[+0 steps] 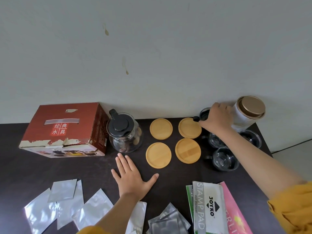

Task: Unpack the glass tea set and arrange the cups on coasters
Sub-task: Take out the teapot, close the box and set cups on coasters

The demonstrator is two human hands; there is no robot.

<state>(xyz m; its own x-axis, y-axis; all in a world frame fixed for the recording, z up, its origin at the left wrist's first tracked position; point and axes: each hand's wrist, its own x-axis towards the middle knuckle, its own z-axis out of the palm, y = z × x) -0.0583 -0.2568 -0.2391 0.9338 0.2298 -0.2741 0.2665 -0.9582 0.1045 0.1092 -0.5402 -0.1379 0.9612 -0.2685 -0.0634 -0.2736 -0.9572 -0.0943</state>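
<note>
Several round wooden coasters lie in a square on the dark table: back left [161, 129], back right [189, 127], front left [158, 155], front right [187, 150]; all are bare. My right hand [217, 118] grips a glass cup with a black handle [203, 114] at the back, beside the back-right coaster. More glass cups stand to the right: one under my forearm [214, 141], one in front [225, 161], one far right [251, 138]. My left hand [131, 179] rests flat on the table, fingers spread. A glass teapot with a black lid [125, 132] stands left of the coasters.
A red cardboard box [65, 130] lies at the back left. A white canister with a gold lid [248, 114] stands at the back right against the wall. Clear plastic bags [67, 205] and printed packets [209, 208] lie along the front edge.
</note>
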